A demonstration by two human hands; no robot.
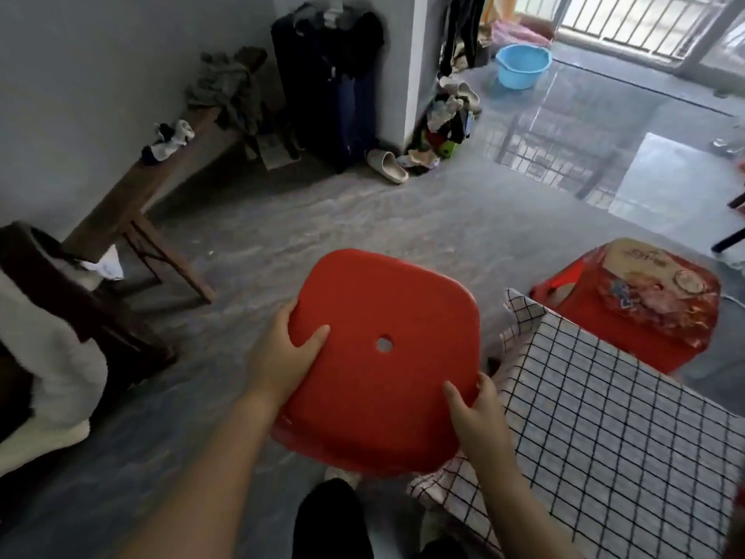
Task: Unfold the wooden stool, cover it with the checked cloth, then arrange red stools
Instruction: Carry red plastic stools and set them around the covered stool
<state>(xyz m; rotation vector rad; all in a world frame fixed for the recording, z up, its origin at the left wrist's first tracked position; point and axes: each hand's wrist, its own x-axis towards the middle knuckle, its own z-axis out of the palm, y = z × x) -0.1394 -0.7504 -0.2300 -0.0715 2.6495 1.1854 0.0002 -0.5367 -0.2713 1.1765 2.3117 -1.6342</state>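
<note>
I hold a red plastic stool seat-up above the grey floor, a small round hole in the middle of its seat. My left hand grips its left edge, thumb on top. My right hand grips its near right corner. To the right, the white cloth with black checks lies spread over a raised surface, which it hides completely. Beyond the cloth a second red stool stands on the floor, its seat covered with worn stickers.
A long wooden bench with clothes on it runs along the left wall. A dark chair with white fabric is at the near left. A dark suitcase, a slipper and a blue basin lie farther back.
</note>
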